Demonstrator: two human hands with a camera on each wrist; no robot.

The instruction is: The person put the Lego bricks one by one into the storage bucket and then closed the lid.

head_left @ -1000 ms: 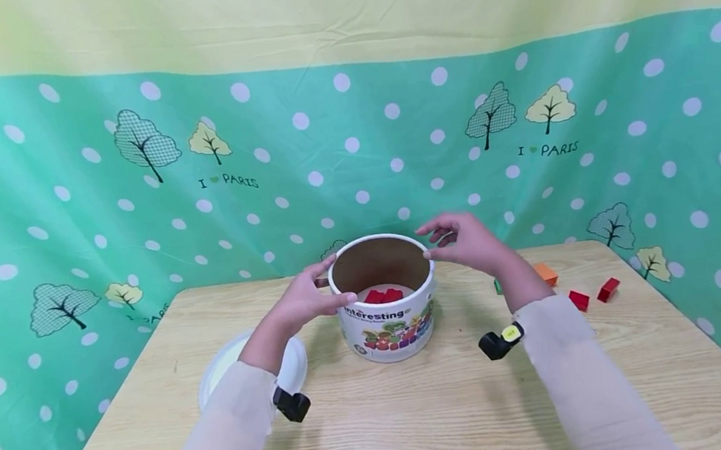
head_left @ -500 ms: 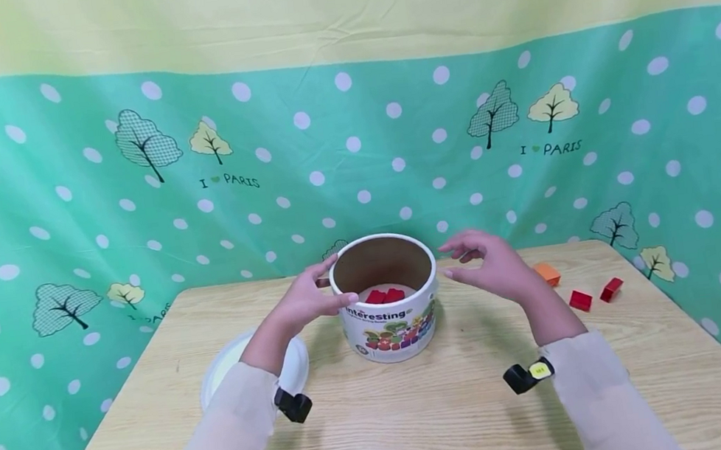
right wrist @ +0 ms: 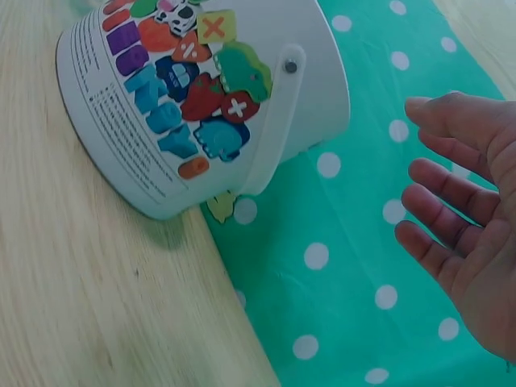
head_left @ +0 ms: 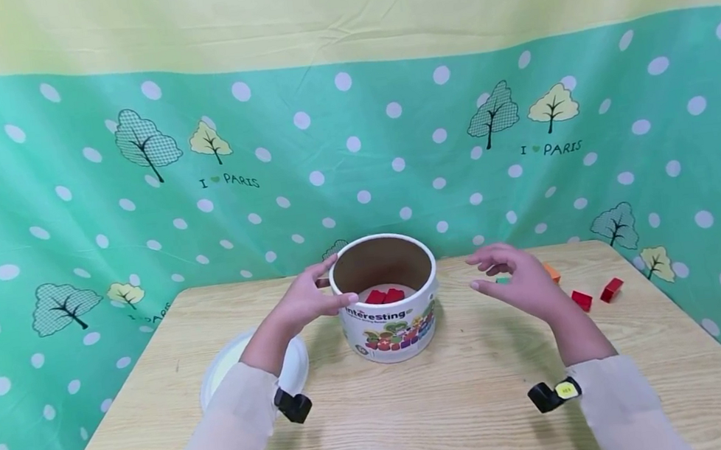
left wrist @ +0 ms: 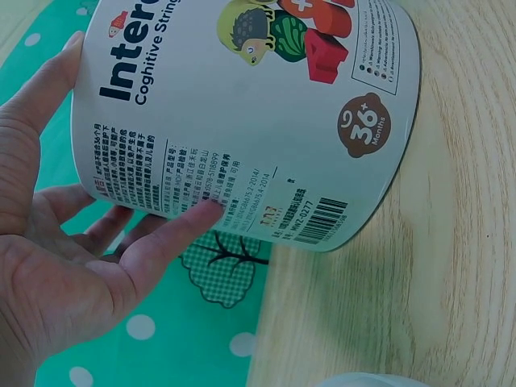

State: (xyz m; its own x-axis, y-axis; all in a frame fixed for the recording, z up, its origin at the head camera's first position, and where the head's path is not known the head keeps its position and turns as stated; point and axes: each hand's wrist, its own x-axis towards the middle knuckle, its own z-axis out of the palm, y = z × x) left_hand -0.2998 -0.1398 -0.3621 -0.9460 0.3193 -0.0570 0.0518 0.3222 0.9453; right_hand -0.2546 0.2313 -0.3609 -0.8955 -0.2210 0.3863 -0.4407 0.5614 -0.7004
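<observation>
A white bucket with printed pictures stands upright on the table, its top uncovered. Several red blocks lie on its bottom, partly cut off by the near wall. My left hand rests against the bucket's left side, thumb and fingers spread at the rim and outer wall; the bucket's printed side fills the left wrist view. To the right of the bucket, apart from it, my right hand hovers with relaxed fingers, holding nothing. In the right wrist view the bucket's handle hangs down its side.
A round white lid lies at left, partly under my left forearm. Right of my right hand are an orange block and two red blocks, one red block nearer. A green piece shows behind the fingers. A polka-dot curtain hangs behind the table.
My right hand has drawn away from the bucket's rim, moving right and slightly nearer. The left hand, the bucket and the red blocks inside have stayed put.
</observation>
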